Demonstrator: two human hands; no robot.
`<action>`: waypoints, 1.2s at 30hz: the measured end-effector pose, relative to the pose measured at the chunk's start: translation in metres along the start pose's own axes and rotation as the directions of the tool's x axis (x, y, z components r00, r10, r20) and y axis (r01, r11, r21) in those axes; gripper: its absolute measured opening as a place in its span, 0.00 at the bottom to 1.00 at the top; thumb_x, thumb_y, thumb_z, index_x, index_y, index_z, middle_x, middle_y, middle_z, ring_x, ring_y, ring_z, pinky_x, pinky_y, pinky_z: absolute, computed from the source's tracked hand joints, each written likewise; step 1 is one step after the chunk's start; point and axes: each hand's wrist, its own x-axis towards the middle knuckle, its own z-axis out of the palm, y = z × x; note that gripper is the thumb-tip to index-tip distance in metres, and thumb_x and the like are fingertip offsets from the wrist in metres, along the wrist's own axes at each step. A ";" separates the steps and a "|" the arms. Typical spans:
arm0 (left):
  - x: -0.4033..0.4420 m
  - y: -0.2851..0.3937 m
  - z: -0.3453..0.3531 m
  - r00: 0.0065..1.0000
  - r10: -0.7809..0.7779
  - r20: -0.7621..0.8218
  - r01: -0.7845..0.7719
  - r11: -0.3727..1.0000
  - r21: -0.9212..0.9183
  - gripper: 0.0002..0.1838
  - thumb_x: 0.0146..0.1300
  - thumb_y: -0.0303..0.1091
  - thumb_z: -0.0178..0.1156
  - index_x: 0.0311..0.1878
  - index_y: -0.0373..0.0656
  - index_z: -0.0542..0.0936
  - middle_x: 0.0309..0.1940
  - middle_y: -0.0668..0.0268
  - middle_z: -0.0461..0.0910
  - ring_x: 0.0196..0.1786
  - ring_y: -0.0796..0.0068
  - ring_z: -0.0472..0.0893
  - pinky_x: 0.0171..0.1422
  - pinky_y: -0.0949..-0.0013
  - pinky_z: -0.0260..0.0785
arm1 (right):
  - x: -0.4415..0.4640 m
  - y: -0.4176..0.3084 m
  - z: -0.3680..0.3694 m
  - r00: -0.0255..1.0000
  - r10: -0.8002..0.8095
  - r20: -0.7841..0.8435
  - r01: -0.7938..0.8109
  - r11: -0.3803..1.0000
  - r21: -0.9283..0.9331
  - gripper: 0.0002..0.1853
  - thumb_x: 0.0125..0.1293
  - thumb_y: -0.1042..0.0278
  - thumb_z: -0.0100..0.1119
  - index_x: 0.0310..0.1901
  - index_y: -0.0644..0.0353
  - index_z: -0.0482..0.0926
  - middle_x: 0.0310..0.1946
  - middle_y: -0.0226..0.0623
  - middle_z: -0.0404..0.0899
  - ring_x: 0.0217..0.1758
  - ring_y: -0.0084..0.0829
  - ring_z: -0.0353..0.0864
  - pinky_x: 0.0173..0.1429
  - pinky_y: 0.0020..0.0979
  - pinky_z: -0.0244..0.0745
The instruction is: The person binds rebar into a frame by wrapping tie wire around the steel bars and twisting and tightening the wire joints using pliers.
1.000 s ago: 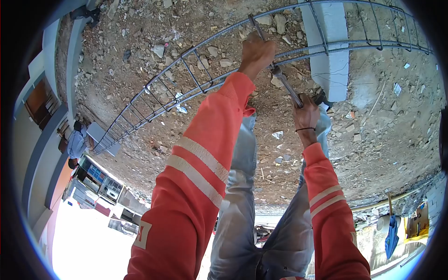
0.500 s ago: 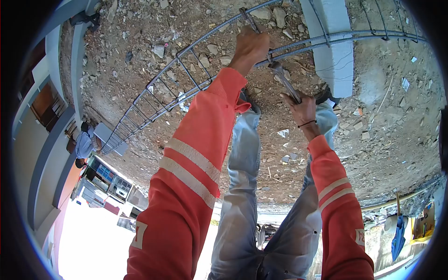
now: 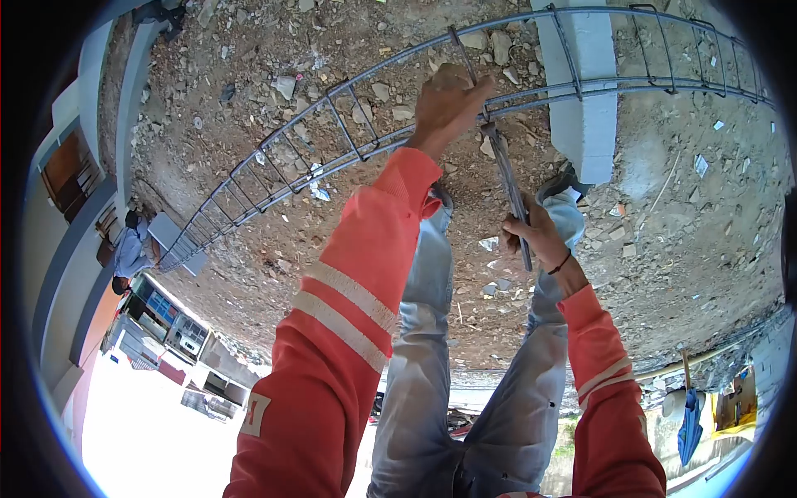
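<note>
A long rebar cage (image 3: 363, 156), made of steel bars with square stirrups, arcs across the upper view. My left hand (image 3: 448, 104) is closed around one crossing stirrup (image 3: 462, 51), whose upper end shows above my fingers. Lower right, my right hand (image 3: 538, 231) grips the handles of dark metal pincers (image 3: 508, 174). Their head is at the lower bar, close beside my left hand. Whether the jaws bite on wire there is too small to tell.
A pale concrete beam (image 3: 584, 124) passes beneath the cage on the right. Stones and litter cover the dirt ground (image 3: 332, 249). A person (image 3: 133, 249) is by the cage's far left end, near a grey panel (image 3: 177, 243). A folded blue umbrella (image 3: 689, 427) hangs lower right.
My right hand has moved down toward me, and the pincers now show longer and more upright. My left hand stays at the stirrup, a little lower in view. The view has shifted slightly.
</note>
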 end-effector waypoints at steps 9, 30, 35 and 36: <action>-0.051 -0.024 -0.015 0.977 0.209 -0.037 -0.211 0.938 -0.274 0.05 0.63 0.32 0.62 0.36 0.42 0.83 0.31 0.57 0.85 0.36 0.61 0.86 0.44 0.64 0.77 | 0.002 0.005 -0.021 0.909 -0.260 -0.327 -0.157 0.512 -0.845 0.20 0.70 0.50 0.60 0.41 0.63 0.76 0.14 0.33 0.69 0.16 0.40 0.74 0.24 0.40 0.70; -0.122 -0.017 0.045 0.948 -0.163 0.274 0.318 0.405 -0.857 0.20 0.75 0.46 0.53 0.45 0.35 0.81 0.29 0.64 0.83 0.31 0.74 0.84 0.36 0.67 0.77 | -0.043 -0.035 0.028 0.786 -0.026 0.618 -0.450 0.661 0.600 0.25 0.70 0.62 0.48 0.67 0.59 0.64 0.36 0.46 0.79 0.30 0.33 0.81 0.36 0.33 0.80; -0.132 -0.057 0.031 0.966 0.146 -0.212 -0.088 0.962 0.259 0.18 0.74 0.45 0.52 0.40 0.42 0.85 0.19 0.66 0.78 0.25 0.76 0.81 0.31 0.62 0.73 | -0.050 -0.018 -0.004 0.917 0.246 0.313 -0.241 0.969 -0.056 0.38 0.66 0.72 0.52 0.75 0.62 0.48 0.52 0.54 0.77 0.48 0.44 0.84 0.57 0.42 0.78; -0.132 -0.067 0.030 0.966 0.151 -0.209 -0.094 0.961 0.260 0.18 0.74 0.45 0.52 0.40 0.42 0.85 0.19 0.66 0.78 0.25 0.76 0.81 0.31 0.62 0.73 | -0.051 -0.003 -0.014 0.919 0.243 0.309 -0.239 0.970 -0.052 0.38 0.66 0.72 0.52 0.75 0.62 0.48 0.52 0.54 0.77 0.48 0.44 0.84 0.57 0.42 0.78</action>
